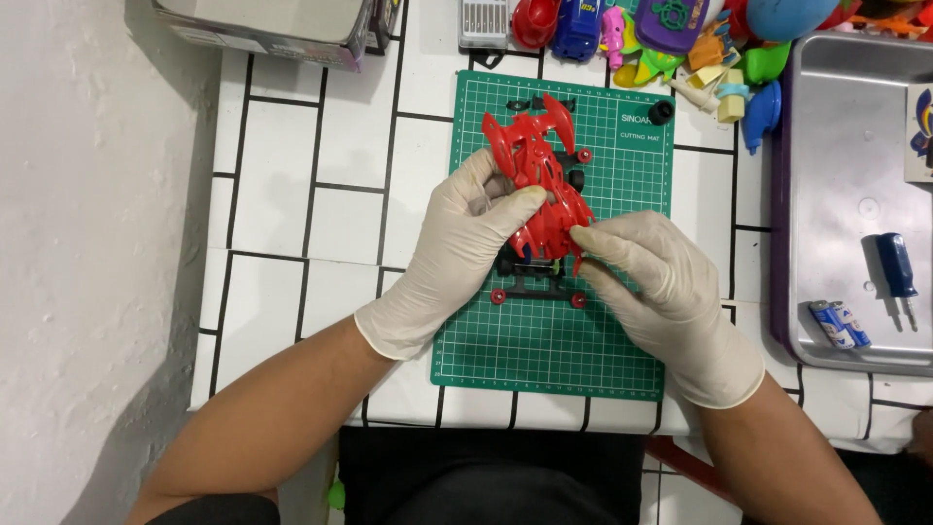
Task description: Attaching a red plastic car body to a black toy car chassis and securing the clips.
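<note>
On top of the green cutting mat (544, 340) sits a red toy race car (539, 190), about in the middle of the mat. Both hands wear pale rubber gloves. The left hand (457, 248) wraps around the car's left side, with its thumb pressed on the red shell. The right hand (661, 282) pinches the car's right edge with its fingertips (583, 236). So both hands are closed on the car, close together. The car's black base (537, 289) with small red rollers pokes out below the shell.

The mat lies on a white tiled table (311, 194) with dark lines. At the top left corner is a grey box (272, 24) with a label strip along its side. At the top is a pile of bright plastic toys (680, 39). On the right is a shiny metal tray (846, 126). Inside it lie a blue screwdriver (899, 272), two small blue and white batteries (841, 324), and a white sticker sheet (920, 131) with a blue picture at the tray's right edge.
</note>
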